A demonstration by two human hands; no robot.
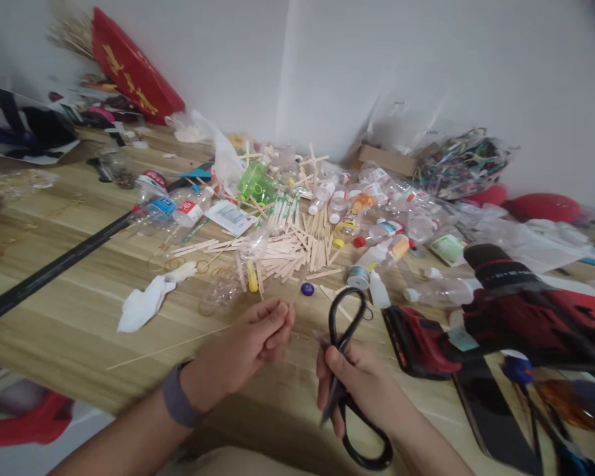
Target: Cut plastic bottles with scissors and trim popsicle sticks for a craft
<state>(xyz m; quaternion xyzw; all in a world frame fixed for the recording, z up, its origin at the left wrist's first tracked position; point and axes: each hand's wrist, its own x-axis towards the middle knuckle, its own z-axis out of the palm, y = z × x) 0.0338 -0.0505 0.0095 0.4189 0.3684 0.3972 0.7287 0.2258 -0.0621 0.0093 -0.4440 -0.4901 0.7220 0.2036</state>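
Observation:
My left hand (270,330) is closed in a pinch, with a blurred, thin pale end showing at its fingertips. A long thin stick (168,348) runs behind that forearm towards the hand; whether the fingers hold it I cannot tell. In my right hand (352,380) are black-handled scissors (346,340), gripped around the middle with their handle loops up and down. The two hands are apart, just above the table's front part. Beyond them lie a small purple-blue cap (307,289), a plastic bottle piece (223,291) and many flat wooden sticks (290,251).
Plastic bottles (384,228) crowd the table's back. A red and black power drill (520,311), its battery (416,344) and a dark phone (496,413) lie right. At left are a crumpled tissue (146,301) and a long black bar (59,268). A wall stands behind.

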